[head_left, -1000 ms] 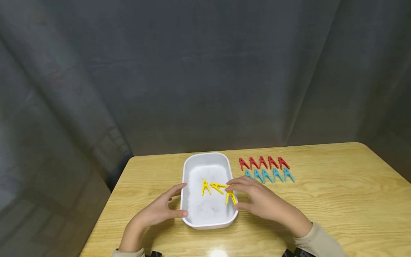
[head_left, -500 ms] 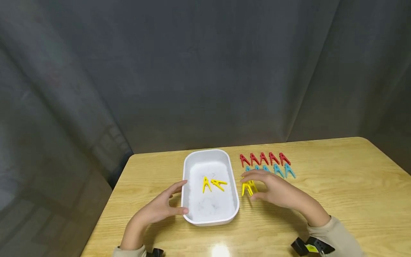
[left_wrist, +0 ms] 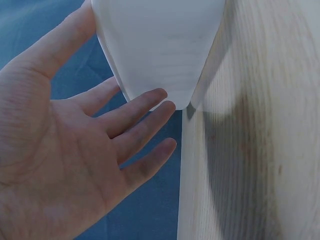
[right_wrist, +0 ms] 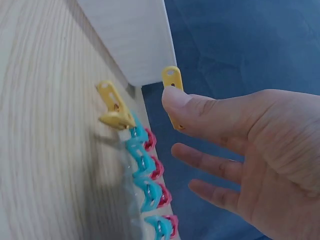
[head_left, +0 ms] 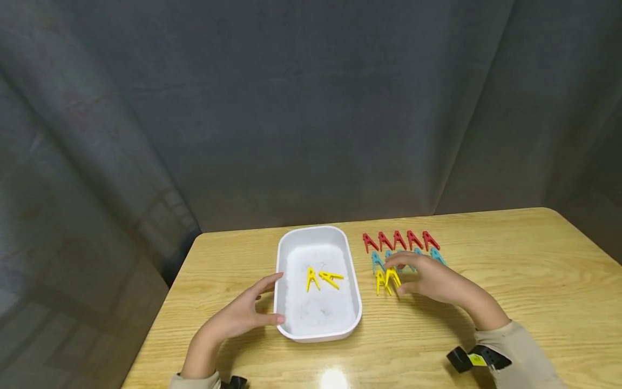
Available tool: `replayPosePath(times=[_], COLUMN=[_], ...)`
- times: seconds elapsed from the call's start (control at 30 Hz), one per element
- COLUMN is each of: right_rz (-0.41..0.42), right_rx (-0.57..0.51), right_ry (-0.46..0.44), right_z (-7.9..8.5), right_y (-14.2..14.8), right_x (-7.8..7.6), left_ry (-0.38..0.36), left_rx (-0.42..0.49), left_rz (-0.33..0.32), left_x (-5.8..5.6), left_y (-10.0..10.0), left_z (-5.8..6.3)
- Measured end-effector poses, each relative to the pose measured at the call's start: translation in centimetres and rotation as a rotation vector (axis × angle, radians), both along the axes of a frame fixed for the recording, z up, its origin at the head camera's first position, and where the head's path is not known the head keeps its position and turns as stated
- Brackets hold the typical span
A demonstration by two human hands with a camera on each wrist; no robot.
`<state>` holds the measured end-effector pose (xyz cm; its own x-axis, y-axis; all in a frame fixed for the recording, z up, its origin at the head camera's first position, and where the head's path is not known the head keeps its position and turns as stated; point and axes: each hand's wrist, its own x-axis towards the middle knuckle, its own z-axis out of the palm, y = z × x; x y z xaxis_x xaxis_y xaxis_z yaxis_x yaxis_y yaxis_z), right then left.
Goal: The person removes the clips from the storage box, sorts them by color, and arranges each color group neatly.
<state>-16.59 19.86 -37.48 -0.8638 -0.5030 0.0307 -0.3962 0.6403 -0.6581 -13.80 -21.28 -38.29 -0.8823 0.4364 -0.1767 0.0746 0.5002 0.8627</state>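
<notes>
My right hand (head_left: pixel 432 278) pinches a yellow clothespin (head_left: pixel 392 275) between thumb and fingers, just above the table. Right beside it on the wood stands another yellow clothespin (head_left: pixel 381 283); the right wrist view shows the held clothespin (right_wrist: pixel 172 75) apart from that standing clothespin (right_wrist: pixel 114 107). Two more lie in the white plastic tub, a yellow clothespin (head_left: pixel 312 279) and a tilted yellow clothespin (head_left: pixel 331 279). At the tub's (head_left: pixel 318 339) left side my left hand (head_left: pixel 235 316) rests with thumb and fingertips against the rim and wall, its fingers extended and spread in the left wrist view.
Behind the right hand runs a row of blue clothespins (head_left: pixel 378 262), partly hidden by the fingers. Farther back is a row of several red clothespins (head_left: pixel 399 240). A dark curtain (head_left: pixel 311 119) hangs behind the wooden table (head_left: pixel 525 270).
My right hand has carried the yellow clothespin out of the tub and rightward, in front of the blue row beside another yellow one. My left hand has stayed at the tub.
</notes>
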Motion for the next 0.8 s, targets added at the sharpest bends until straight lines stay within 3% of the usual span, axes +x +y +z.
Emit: replayPosePath(times=[0.37, 0.8], right_rz=[-0.002, 0.02], right_rx=[0.012, 0.024], right_ry=[0.039, -0.021], right_z=[-1.5, -2.6], right_y=[1.1, 1.2], right_x=[-0.8, -0.9], left_ry=[-0.016, -0.024], left_rx=[0.02, 0.025], left_rz=[-0.008, -0.009], left_x=[0.0, 0.0], left_y=[0.0, 0.0], left_z=[0.1, 0.1])
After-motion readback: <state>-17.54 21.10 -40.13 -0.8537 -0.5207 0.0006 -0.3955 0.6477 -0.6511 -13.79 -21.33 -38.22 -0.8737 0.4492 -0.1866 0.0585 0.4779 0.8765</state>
